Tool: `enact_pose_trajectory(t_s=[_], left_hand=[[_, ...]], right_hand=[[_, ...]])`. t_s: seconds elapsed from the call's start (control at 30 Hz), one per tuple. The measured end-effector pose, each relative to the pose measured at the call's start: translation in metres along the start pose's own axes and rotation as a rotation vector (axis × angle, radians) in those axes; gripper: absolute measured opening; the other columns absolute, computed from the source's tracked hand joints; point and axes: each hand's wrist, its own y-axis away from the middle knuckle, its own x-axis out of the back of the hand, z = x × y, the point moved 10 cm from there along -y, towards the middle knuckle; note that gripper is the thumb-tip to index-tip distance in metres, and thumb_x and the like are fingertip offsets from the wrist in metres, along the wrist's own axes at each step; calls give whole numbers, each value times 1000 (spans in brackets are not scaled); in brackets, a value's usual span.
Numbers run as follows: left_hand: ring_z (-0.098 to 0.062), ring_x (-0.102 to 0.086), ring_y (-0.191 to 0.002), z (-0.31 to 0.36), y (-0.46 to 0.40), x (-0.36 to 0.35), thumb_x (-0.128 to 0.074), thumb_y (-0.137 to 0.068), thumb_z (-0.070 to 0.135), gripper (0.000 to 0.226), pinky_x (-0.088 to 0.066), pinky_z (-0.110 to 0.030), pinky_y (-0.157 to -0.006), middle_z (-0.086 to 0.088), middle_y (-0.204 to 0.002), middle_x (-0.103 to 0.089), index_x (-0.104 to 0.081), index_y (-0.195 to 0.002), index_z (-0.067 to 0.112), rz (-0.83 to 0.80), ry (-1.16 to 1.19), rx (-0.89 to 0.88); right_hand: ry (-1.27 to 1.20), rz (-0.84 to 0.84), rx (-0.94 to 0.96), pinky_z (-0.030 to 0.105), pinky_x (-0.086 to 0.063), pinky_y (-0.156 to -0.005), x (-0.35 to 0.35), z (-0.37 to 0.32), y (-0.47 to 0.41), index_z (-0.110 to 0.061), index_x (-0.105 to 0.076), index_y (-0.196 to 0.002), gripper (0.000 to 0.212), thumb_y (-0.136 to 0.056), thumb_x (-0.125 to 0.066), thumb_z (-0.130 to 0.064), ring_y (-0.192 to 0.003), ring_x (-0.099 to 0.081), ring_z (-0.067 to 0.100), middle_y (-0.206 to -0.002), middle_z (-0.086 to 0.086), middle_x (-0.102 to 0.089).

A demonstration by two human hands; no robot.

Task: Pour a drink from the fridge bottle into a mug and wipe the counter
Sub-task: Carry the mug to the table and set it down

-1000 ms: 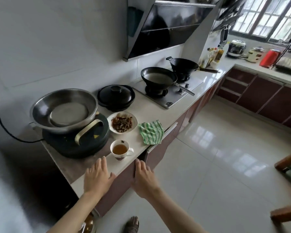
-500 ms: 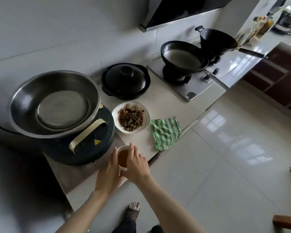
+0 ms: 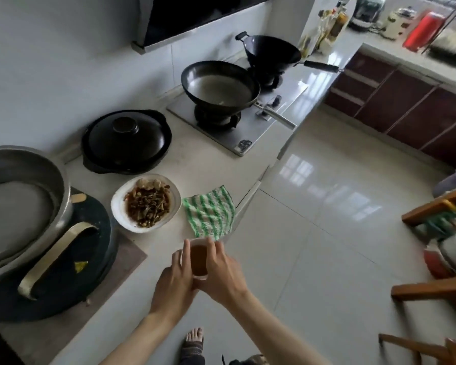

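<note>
A white mug [image 3: 198,259] filled with brown drink is near the counter's front edge, cupped between both hands. My left hand [image 3: 173,284] wraps its left side and my right hand [image 3: 223,272] wraps its right side. Whether the mug rests on the counter or is lifted off it I cannot tell. Just beyond the mug, a green-and-white striped cloth [image 3: 209,210] lies flat on the pale counter [image 3: 200,159]. No bottle is in view.
A white bowl of dark food [image 3: 146,202] sits left of the cloth. A steel basin [image 3: 16,204] on a black cooker, a lidded black pot [image 3: 127,139] and two woks [image 3: 220,84] on the hob line the counter. Wooden furniture [image 3: 437,288] stands at right.
Both hands moved from the counter's front edge onto the mug and closed around it. The camera has shifted closer and to the right.
</note>
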Motion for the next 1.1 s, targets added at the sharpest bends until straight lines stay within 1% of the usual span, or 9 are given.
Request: enact_pose_trajectory(t_s=[0.07, 0.23, 0.37, 0.53, 0.63, 0.77, 0.87, 1.0, 1.1], left_hand=[[-27, -73, -82, 43, -15, -4, -94, -60, 30, 119, -60, -31, -67, -21, -128, -60, -28, -152, -5, 2, -59, -103], [-33, -50, -131, 178, -40, -32, -76, -79, 37, 111, -44, -40, -106, -17, -147, -45, -5, -157, 3, 13, -103, -432], [-27, -39, -139, 279, -43, -75, -61, -88, 41, 104, -37, -34, -108, -10, -155, -31, 11, -157, 11, -124, -105, -585], [-19, -34, -145, 408, -33, -126, -71, -84, 32, 99, -40, -28, -105, 5, -159, -26, -7, -159, 18, -306, 50, -766], [-12, -51, -126, 486, -19, -149, -78, -76, 29, 83, -39, -15, -85, 21, -134, -41, -32, -145, 28, -416, 167, -875], [-6, -59, -109, 579, 12, -194, -79, -67, 38, 76, -46, -11, -81, 13, -123, -57, -33, -127, 45, -657, 242, -966], [-7, -58, -113, 634, 19, -229, -85, -62, 45, 82, -52, -20, -89, 15, -124, -58, -38, -128, 52, -854, 349, -940], [-23, -59, -120, 707, 10, -281, -92, -62, 32, 79, -52, -49, -100, 8, -124, -64, -52, -127, 52, -1066, 433, -890], [-23, -61, -117, 772, -4, -311, -94, -57, 37, 79, -55, -44, -95, 8, -122, -66, -55, -123, 55, -1120, 487, -918]], right_hand=[[-22, 58, -59, 42, -57, -83, 26, 40, 12, -22, -26, -152, 99, -74, -76, -58, -111, -61, 29, -136, 4, -47], [-71, 186, -294, 40, -56, -81, 85, 159, 69, -30, -32, -146, 92, -70, -79, -54, -106, -63, 26, -130, -1, -52], [-116, 287, -479, 38, -52, -82, 120, 253, 134, -24, -30, -148, 99, -67, -79, -53, -114, -62, 25, -137, -3, -50], [-194, 399, -640, 38, -55, -88, 154, 363, 236, -25, -31, -149, 101, -64, -77, -56, -116, -62, 22, -142, -7, -48], [-210, 456, -708, 37, -54, -90, 173, 412, 293, -27, -32, -148, 99, -64, -78, -56, -114, -62, 20, -141, -8, -48], [-265, 538, -819, 37, -55, -93, 193, 467, 366, -29, -32, -147, 99, -63, -80, -53, -115, -61, 18, -140, -8, -48], [-313, 580, -874, 35, -54, -95, 211, 508, 406, -28, -33, -149, 101, -64, -82, -53, -117, -59, 18, -139, -6, -49], [-343, 614, -935, 37, -53, -98, 237, 574, 440, -28, -33, -150, 103, -63, -84, -48, -120, -57, 18, -141, -7, -48], [-338, 635, -993, 36, -51, -98, 259, 631, 453, -30, -34, -149, 102, -62, -83, -49, -121, -58, 18, -141, -8, -49]])
